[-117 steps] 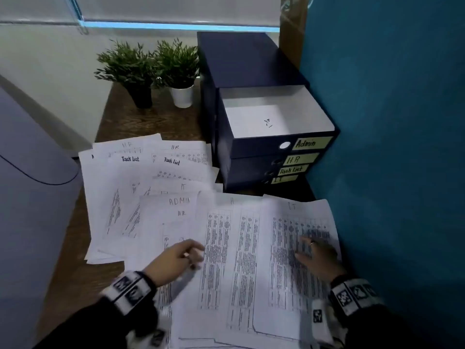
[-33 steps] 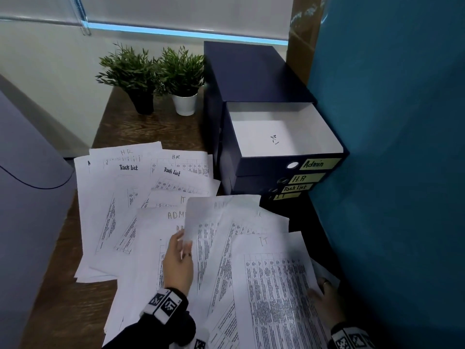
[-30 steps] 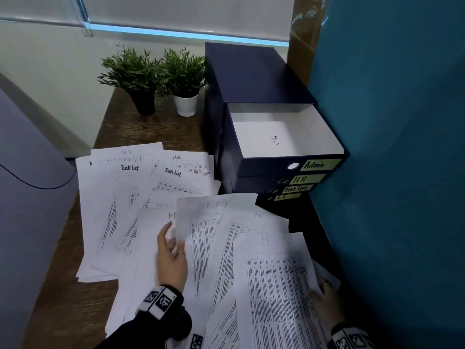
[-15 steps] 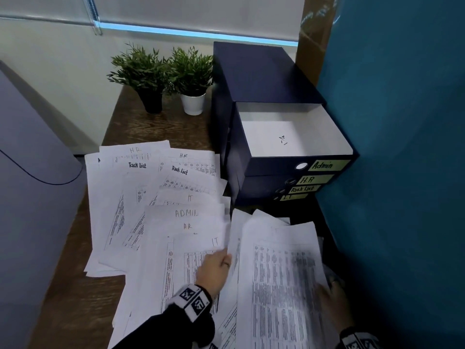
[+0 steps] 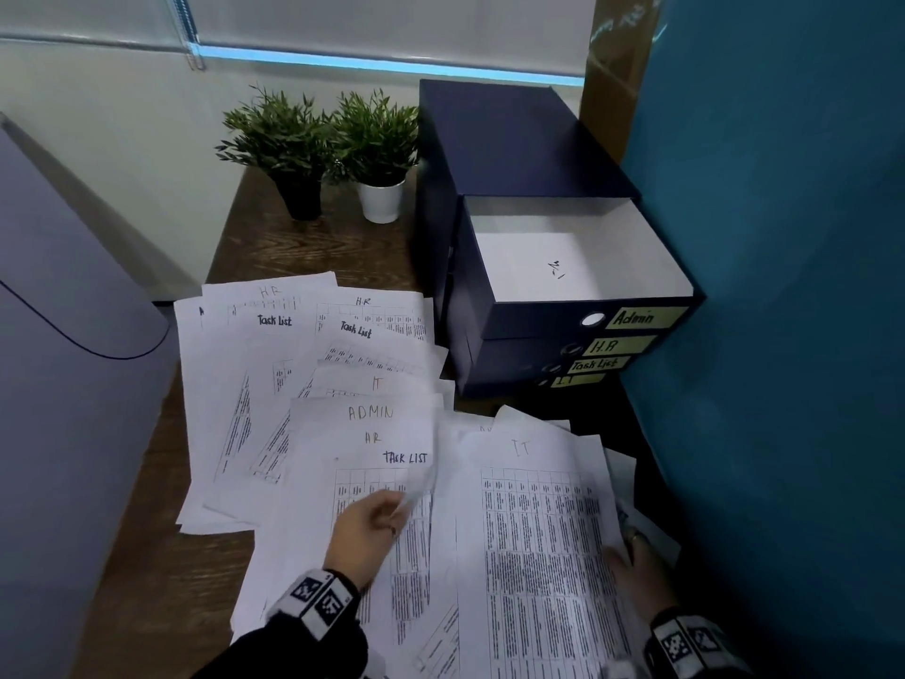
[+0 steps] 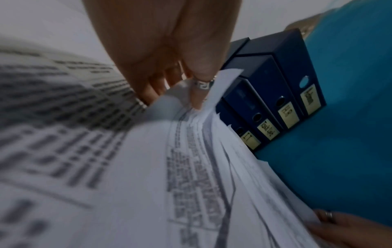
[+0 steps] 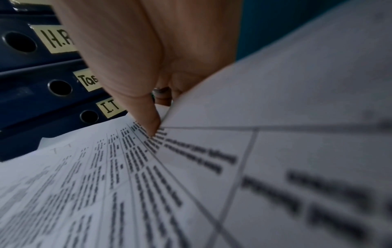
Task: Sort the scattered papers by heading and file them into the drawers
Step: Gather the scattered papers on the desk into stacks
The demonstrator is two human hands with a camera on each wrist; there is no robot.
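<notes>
Printed papers lie fanned across the wooden desk (image 5: 303,247), headed HR, Task List, IT and ADMIN. My left hand (image 5: 401,504) pinches the lower edge of a curling sheet beside the Task List sheet (image 5: 404,458); the left wrist view shows the left hand (image 6: 182,100) closed on paper edges. My right hand (image 5: 624,546) grips the right edge of the IT sheet (image 5: 534,531) on top of a pile, thumb on top in the right wrist view (image 7: 159,124). The navy drawer unit (image 5: 499,139) stands behind, its top Admin drawer (image 5: 538,318) pulled open with a white sheet inside.
Two potted plants (image 5: 289,139) (image 5: 377,139) stand at the desk's back, left of the drawer unit. A teal partition (image 5: 783,335) closes the right side. A grey panel (image 5: 59,384) borders the left. The HR, Task List and IT drawers are shut.
My left hand lifted an ADMIN sheet, carried it right to the pile in my right hand, then came back left. An IT sheet is gone and a Task List sheet shows there.
</notes>
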